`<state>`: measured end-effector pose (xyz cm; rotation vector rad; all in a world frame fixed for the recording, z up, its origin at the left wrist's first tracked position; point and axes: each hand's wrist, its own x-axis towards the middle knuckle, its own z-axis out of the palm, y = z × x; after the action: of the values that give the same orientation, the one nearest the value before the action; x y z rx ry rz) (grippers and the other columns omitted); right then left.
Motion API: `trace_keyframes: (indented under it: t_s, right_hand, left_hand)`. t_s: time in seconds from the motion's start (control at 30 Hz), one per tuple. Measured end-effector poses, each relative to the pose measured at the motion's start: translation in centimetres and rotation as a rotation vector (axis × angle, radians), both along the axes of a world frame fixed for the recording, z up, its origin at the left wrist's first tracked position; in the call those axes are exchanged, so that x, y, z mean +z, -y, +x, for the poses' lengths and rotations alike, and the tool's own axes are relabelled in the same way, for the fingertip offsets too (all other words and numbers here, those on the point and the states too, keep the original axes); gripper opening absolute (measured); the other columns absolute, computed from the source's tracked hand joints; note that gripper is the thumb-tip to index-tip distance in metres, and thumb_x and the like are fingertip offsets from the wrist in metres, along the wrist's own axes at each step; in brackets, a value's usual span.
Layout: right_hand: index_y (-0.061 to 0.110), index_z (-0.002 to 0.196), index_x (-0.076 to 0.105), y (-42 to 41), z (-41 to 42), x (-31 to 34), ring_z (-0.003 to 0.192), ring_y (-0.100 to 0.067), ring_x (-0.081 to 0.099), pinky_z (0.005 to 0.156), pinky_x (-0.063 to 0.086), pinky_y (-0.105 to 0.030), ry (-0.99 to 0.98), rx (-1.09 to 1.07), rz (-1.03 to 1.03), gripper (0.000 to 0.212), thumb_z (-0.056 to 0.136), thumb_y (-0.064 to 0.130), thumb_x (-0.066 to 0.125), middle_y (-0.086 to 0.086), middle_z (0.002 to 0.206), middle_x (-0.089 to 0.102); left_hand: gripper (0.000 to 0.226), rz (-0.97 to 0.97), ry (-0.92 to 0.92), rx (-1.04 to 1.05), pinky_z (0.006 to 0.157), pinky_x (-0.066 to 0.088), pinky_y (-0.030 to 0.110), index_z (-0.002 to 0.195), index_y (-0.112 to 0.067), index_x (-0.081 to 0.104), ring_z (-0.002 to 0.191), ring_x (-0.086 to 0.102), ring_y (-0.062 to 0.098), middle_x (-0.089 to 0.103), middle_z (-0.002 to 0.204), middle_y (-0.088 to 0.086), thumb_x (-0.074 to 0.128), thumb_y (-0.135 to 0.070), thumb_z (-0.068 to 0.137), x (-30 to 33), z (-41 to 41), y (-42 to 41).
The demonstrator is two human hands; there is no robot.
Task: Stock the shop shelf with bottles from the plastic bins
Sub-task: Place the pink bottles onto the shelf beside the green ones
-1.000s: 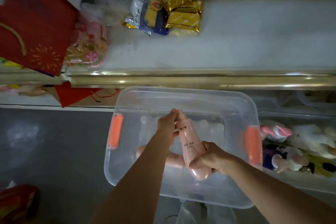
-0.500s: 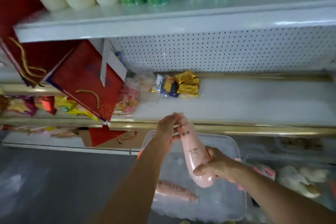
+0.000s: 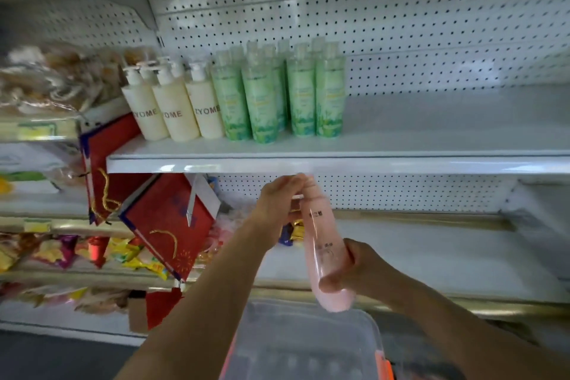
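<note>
- At the far left, blurred snack bags (image 3: 52, 80) fill the neighbouring shelves, with bright wrapped sweets (image 3: 71, 251) lower down.
- Two red gift bags (image 3: 168, 222) with gold cord handles lean tilted against the end of the white shelf (image 3: 431, 163).
- On that shelf stand three cream pump bottles (image 3: 174, 111) marked ZYOME, and just to their right a cluster of green bottles (image 3: 277, 95), all upright; the shelf to the right of them is bare.
- Below the shelf edge, the left hand (image 3: 279, 197) pinches the cap end of the pink bottle (image 3: 324, 244) with curled fingertips.
- The pink bottle is held in the air in front of the lower shelf, cap up and leaning slightly left, above the clear plastic bin (image 3: 308, 345).
- The right hand (image 3: 354, 271) wraps around the bottle's lower part, thumb across its front.
- The bin's orange handle (image 3: 382, 364) shows at its right side; what lies inside the bin is too blurred to tell.
</note>
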<state>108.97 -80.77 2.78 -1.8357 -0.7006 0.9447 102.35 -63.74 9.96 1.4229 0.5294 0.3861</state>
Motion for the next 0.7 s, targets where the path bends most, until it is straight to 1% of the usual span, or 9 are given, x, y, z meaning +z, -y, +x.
trace_keyframes:
  t_s: [0.1,0.2,0.3,0.33,0.4,0.47,0.53,0.6,0.7]
  right_hand:
    - [0.017,0.108,0.062,0.6,1.2,3.1,0.088,-0.015,0.068,0.067,0.056,-0.024,0.044,-0.026,0.076,0.063,0.051,0.013,0.088,0.001,0.097,0.072]
    - [0.016,0.107,0.062,1.1,2.8,5.8,0.083,-0.011,0.069,0.062,0.053,-0.021,0.106,-0.053,0.146,0.057,0.057,0.008,0.088,0.000,0.095,0.072]
    - [0.015,0.108,0.062,1.2,5.0,8.2,0.087,-0.013,0.069,0.067,0.055,-0.025,0.161,-0.113,0.231,0.062,0.052,0.013,0.088,0.001,0.096,0.072]
    - [0.016,0.107,0.061,1.2,5.7,9.0,0.089,-0.014,0.069,0.069,0.055,-0.027,0.177,-0.133,0.258,0.063,0.050,0.014,0.088,0.001,0.096,0.073]
    - [0.017,0.107,0.060,1.1,7.4,10.5,0.091,-0.015,0.069,0.071,0.055,-0.029,0.209,-0.171,0.302,0.060,0.055,0.008,0.089,0.002,0.098,0.072]
    - [0.016,0.108,0.059,0.8,9.1,11.9,0.092,-0.013,0.068,0.071,0.054,-0.028,0.246,-0.208,0.334,0.056,0.061,0.005,0.087,0.002,0.100,0.070]
    - [0.016,0.109,0.058,0.5,10.8,12.9,0.091,-0.011,0.066,0.067,0.052,-0.023,0.271,-0.233,0.357,0.056,0.063,0.004,0.086,0.003,0.100,0.069]
    - [0.015,0.111,0.057,0.0,12.4,13.5,0.092,-0.012,0.065,0.065,0.051,-0.022,0.289,-0.261,0.375,0.057,0.063,0.003,0.086,0.002,0.101,0.068]
    - [0.013,0.114,0.057,-1.1,14.8,13.9,0.095,-0.017,0.065,0.066,0.053,-0.028,0.292,-0.290,0.387,0.062,0.060,0.003,0.086,-0.001,0.104,0.068]
  left_hand:
    - [0.017,0.045,0.071,-0.017,0.068,0.054,0.030,0.099,-0.016,0.068,0.081,0.067,0.020,0.071,0.090,0.003,0.057,-0.029,0.096,3.4,1.2,1.0]
    - [0.019,0.101,0.145,-0.037,0.070,0.055,0.028,0.103,-0.015,0.067,0.082,0.069,0.016,0.072,0.092,-0.001,0.057,-0.029,0.095,6.6,2.8,1.8]
    - [0.023,0.154,0.198,-0.032,0.077,0.055,0.034,0.109,-0.012,0.066,0.092,0.068,0.021,0.071,0.100,0.002,0.057,-0.028,0.096,9.9,4.8,2.4]
    - [0.021,0.172,0.216,-0.032,0.077,0.055,0.034,0.107,-0.012,0.067,0.090,0.067,0.020,0.071,0.099,0.001,0.057,-0.027,0.096,11.0,5.6,2.6]
    - [0.013,0.218,0.244,-0.043,0.074,0.057,0.031,0.098,-0.016,0.067,0.084,0.065,0.016,0.070,0.093,-0.002,0.057,-0.025,0.096,13.2,7.0,3.2]
    - [0.010,0.263,0.257,-0.049,0.074,0.058,0.028,0.095,-0.019,0.065,0.084,0.064,0.016,0.069,0.095,-0.001,0.056,-0.021,0.097,15.2,8.4,3.7]
    - [0.013,0.303,0.263,-0.057,0.077,0.058,0.027,0.106,-0.014,0.064,0.090,0.064,0.018,0.068,0.105,0.004,0.054,-0.020,0.098,16.6,9.7,3.9]
    - [0.023,0.326,0.263,-0.063,0.081,0.057,0.029,0.117,-0.010,0.062,0.098,0.064,0.021,0.067,0.116,0.009,0.053,-0.020,0.099,17.6,11.0,3.9]
    - [0.023,0.335,0.284,-0.066,0.083,0.056,0.025,0.119,-0.013,0.062,0.101,0.064,0.020,0.066,0.120,0.010,0.053,-0.020,0.099,18.2,12.7,3.8]
